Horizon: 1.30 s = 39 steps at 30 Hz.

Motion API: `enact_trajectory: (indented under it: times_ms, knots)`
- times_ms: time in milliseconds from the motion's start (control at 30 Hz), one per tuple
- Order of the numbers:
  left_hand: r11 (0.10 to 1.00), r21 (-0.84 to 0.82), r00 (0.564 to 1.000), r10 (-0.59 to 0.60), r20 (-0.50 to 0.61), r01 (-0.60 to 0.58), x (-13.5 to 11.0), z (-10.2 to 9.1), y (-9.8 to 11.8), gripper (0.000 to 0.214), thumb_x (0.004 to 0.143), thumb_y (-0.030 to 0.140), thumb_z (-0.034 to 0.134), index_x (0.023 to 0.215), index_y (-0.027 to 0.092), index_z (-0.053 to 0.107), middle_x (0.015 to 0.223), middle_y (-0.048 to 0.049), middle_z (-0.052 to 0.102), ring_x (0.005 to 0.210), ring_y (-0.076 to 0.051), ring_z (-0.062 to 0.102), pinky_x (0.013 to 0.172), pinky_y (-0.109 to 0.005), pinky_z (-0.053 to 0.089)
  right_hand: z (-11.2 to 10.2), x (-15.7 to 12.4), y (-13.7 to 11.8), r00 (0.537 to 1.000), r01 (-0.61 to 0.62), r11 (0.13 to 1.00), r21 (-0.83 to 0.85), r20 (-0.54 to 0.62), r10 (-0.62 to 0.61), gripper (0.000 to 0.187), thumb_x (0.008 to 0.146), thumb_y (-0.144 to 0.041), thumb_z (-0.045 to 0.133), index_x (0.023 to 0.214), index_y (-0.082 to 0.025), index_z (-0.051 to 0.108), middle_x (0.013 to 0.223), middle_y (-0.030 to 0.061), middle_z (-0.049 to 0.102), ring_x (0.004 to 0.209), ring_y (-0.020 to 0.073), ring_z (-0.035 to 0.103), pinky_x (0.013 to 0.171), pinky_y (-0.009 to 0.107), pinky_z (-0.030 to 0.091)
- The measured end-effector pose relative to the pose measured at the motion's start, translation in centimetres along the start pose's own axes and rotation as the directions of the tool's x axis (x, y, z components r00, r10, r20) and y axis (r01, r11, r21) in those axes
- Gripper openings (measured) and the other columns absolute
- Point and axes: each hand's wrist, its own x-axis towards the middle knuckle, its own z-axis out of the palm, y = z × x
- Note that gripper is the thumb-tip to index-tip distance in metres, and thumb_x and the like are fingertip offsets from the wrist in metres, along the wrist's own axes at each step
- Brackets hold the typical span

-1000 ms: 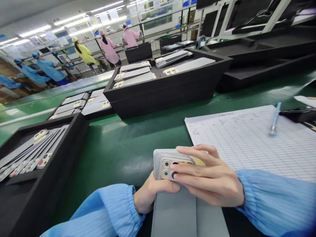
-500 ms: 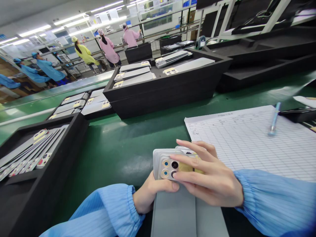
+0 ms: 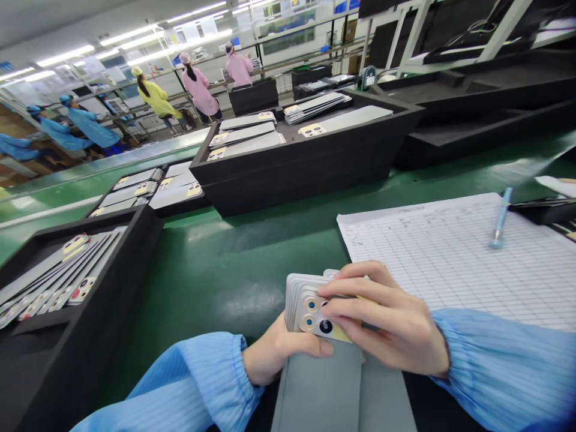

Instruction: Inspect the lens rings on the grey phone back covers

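A stack of grey phone back covers (image 3: 317, 384) with camera lenses and yellow film lies fanned in front of me. My left hand (image 3: 281, 351) is closed around its left edge, thumb flat across the top cover below the lenses. Bent over the camera area, my right hand (image 3: 391, 318) touches the top cover with its fingertips; what they pinch, if anything, is hidden. Under that hand, more grey covers (image 3: 382, 390) stick out to the right.
Black trays with similar covers stand at left (image 3: 144, 240), further back (image 3: 148, 207) and ahead (image 3: 306, 180). On the green table (image 3: 216, 270) lie a ruled form (image 3: 450, 264) and a blue pen (image 3: 500, 219). Several people in coloured smocks are in the background.
The upper end of the cover stack has shifted slightly right and tilted. My right fingers have drawn in and bent more, uncovering the lower dark lens and covering the upper one.
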Motion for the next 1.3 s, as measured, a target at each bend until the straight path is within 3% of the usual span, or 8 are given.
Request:
enact_trajectory:
  times_ms: [167,367,533,667,800,1000,1167,1300]
  knots:
    - [1.0,-0.008,1.0,-0.009,-0.008,0.009,0.07,0.05,-0.13,0.04,0.055,0.01,0.064,0.095,0.017,0.06,0.09,-0.0008,0.061,0.091,-0.018,0.051,0.071,-0.024,0.037,0.13,0.09,-0.01,0.998,-0.068,0.996,0.051,0.011,0.067,0.018,0.075,-0.004,0.055,0.088,-0.016,0.06,0.087,0.0055,0.062,0.08,0.0174,0.047,0.067,0.032,0.046]
    - [0.999,0.03,1.0,-0.014,-0.022,0.014,-0.1,0.04,-0.04,0.046,0.056,0.01,0.064,0.101,0.019,0.061,0.101,-0.0014,0.059,0.072,-0.011,0.051,0.066,-0.024,0.037,0.47,0.29,-0.27,0.98,-0.197,0.969,0.147,0.015,0.197,0.015,0.076,-0.006,0.053,0.088,-0.015,0.052,0.084,0.0053,0.058,0.077,0.0153,0.052,0.063,0.028,0.047]
    - [0.999,0.051,1.0,0.015,0.007,-0.016,0.02,0.26,0.33,0.039,0.057,0.007,0.061,0.095,0.017,0.061,0.093,-0.0019,0.061,0.079,-0.016,0.052,0.07,-0.026,0.038,0.15,0.24,-0.29,0.995,-0.049,0.998,0.043,0.084,0.045,0.017,0.077,-0.005,0.048,0.087,-0.017,0.054,0.099,0.0073,0.054,0.085,0.0174,0.048,0.069,0.032,0.045]
    - [0.99,0.124,0.998,0.057,0.036,-0.061,0.23,0.4,0.69,0.04,0.057,0.003,0.057,0.094,0.017,0.058,0.086,-0.0004,0.059,0.088,-0.018,0.05,0.075,-0.028,0.037,-0.04,0.27,-0.21,0.96,0.008,1.0,0.018,0.278,-0.013,0.027,0.077,-0.005,0.042,0.096,-0.019,0.056,0.123,0.0082,0.042,0.099,0.023,0.04,0.077,0.039,0.04]
    - [0.989,0.125,0.996,0.073,0.044,-0.078,0.29,0.29,0.65,0.038,0.056,0.001,0.057,0.092,0.016,0.058,0.086,0.0007,0.058,0.089,-0.016,0.049,0.078,-0.027,0.037,-0.12,0.34,-0.03,0.936,0.014,0.999,0.044,0.351,-0.028,0.028,0.077,-0.006,0.042,0.094,-0.021,0.058,0.128,0.0072,0.035,0.105,0.0244,0.035,0.082,0.041,0.036]
    - [0.994,0.107,0.999,0.035,0.005,-0.035,0.24,-0.21,-0.04,0.036,0.056,0.004,0.062,0.09,0.016,0.058,0.086,0.001,0.058,0.081,-0.013,0.05,0.074,-0.025,0.037,-0.09,0.36,0.06,0.938,-0.03,0.994,0.103,0.348,-0.008,0.026,0.077,-0.006,0.041,0.085,-0.021,0.06,0.123,0.0052,0.038,0.104,0.0231,0.035,0.081,0.039,0.035]
    - [0.996,0.07,0.996,0.056,0.068,-0.061,0.42,-0.05,0.01,0.041,0.057,0.003,0.061,0.095,0.018,0.057,0.095,0.0009,0.057,0.092,-0.015,0.049,0.077,-0.025,0.037,-0.2,0.39,-0.25,0.943,-0.05,0.992,0.116,0.333,0.009,0.022,0.073,-0.004,0.045,0.081,-0.019,0.059,0.117,0.0066,0.041,0.101,0.0225,0.037,0.08,0.038,0.037]
    - [0.994,0.066,0.989,0.081,0.12,-0.089,0.38,0.19,0.37,0.04,0.057,0.001,0.058,0.094,0.017,0.058,0.088,-0.0002,0.059,0.085,-0.015,0.051,0.078,-0.026,0.037,-0.27,0.51,-0.22,0.948,-0.058,0.988,0.141,0.318,0.01,0.013,0.073,-0.008,0.049,0.079,-0.017,0.057,0.111,0.0079,0.043,0.098,0.0222,0.039,0.079,0.039,0.037]
